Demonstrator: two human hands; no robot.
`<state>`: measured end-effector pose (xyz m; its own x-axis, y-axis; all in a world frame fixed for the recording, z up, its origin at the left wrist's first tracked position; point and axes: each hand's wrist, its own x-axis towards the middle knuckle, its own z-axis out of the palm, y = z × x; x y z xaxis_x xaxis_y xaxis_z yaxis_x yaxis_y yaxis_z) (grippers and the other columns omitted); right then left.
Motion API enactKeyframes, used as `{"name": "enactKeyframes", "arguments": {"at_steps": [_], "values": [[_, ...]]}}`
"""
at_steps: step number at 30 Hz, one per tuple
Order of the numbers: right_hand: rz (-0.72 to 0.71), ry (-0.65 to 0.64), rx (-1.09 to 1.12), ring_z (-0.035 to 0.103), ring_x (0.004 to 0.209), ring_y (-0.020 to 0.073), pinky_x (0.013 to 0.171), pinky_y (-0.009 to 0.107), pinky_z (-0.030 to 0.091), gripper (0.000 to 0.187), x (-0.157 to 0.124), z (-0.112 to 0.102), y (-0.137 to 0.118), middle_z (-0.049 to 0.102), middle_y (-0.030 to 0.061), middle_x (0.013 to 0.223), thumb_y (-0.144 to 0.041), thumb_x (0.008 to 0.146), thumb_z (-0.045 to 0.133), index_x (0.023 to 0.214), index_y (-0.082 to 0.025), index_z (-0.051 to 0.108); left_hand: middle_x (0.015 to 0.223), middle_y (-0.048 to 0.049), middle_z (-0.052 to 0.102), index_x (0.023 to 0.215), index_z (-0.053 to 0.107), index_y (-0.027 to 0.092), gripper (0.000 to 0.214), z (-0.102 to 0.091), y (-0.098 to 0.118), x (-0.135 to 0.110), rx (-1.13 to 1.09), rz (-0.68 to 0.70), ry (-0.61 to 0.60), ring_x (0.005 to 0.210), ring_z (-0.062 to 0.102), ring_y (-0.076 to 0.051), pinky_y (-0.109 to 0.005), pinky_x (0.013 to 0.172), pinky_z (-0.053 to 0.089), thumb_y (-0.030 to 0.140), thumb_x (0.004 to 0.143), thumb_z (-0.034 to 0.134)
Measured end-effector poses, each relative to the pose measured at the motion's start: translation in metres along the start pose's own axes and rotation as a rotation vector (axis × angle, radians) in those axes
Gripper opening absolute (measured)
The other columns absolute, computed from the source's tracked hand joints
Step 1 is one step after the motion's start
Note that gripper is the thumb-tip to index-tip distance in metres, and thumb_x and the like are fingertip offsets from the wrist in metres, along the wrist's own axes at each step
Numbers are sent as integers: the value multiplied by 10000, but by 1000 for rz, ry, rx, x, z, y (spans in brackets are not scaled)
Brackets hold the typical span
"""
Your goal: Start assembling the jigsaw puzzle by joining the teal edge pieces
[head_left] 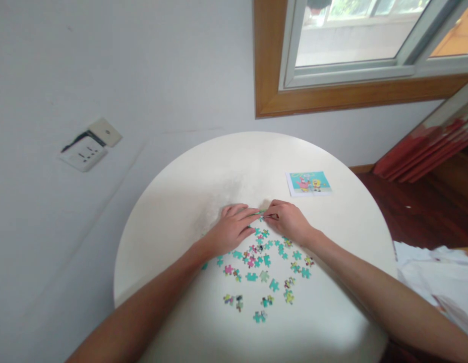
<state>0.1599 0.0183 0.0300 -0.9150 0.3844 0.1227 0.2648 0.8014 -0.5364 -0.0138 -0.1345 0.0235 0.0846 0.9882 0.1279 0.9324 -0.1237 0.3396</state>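
Observation:
My left hand (232, 229) lies flat with its fingers stretched towards the right, the fingertips at a small group of puzzle pieces (261, 218) near the middle of the table. Across from it, my right hand (287, 219) has its thumb and fingers pinched on a puzzle piece there, mostly hidden by the fingers. The fingertips of both hands almost meet. Below them, many loose jigsaw pieces (251, 277) are scattered, mostly turquoise, some pink, yellow or dark. Beyond my right hand lies a picture card (309, 183) with a pink and a yellow cartoon figure on turquoise.
The round white table (162, 217) stands against a white wall with a socket (83, 153) at left. A wood-framed window (270, 96) is above. Right of the table are a red curtain (430, 146) and white papers or bags (434, 277).

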Motion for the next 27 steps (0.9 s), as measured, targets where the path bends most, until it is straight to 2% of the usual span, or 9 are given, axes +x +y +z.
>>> {"name": "enactKeyframes", "arguments": {"at_steps": [9,15,19,27], "values": [[-37,-36,-65,598,848,163,713,251,409,194,0,-2,-3,660,36,888,-165,897,598,888,-242,776,1442,-12,535,1342,576,332,356,-1,1,0,21,10,-10,1315,395,-277,-495,1080,264,378,1003,478],[18,122,-18,594,808,162,746,273,429,186,2,-14,15,666,50,934,-168,909,578,963,-200,753,1428,-38,540,1349,566,294,365,-4,-1,1,13,-13,35,1311,403,-270,-481,1085,278,340,993,499],[16,136,-15,596,824,173,766,282,439,217,2,-15,24,663,59,939,-122,884,569,977,-195,751,1431,-58,528,1297,610,259,329,-5,-1,2,36,-45,75,1315,393,-276,-482,1091,288,300,994,488],[-9,94,-34,604,864,185,763,282,448,239,2,-12,18,658,73,949,-83,880,550,944,-193,753,1485,-46,444,1348,574,342,365,-1,4,2,103,-2,38,1346,351,-289,-512,1095,284,350,989,505]]}}
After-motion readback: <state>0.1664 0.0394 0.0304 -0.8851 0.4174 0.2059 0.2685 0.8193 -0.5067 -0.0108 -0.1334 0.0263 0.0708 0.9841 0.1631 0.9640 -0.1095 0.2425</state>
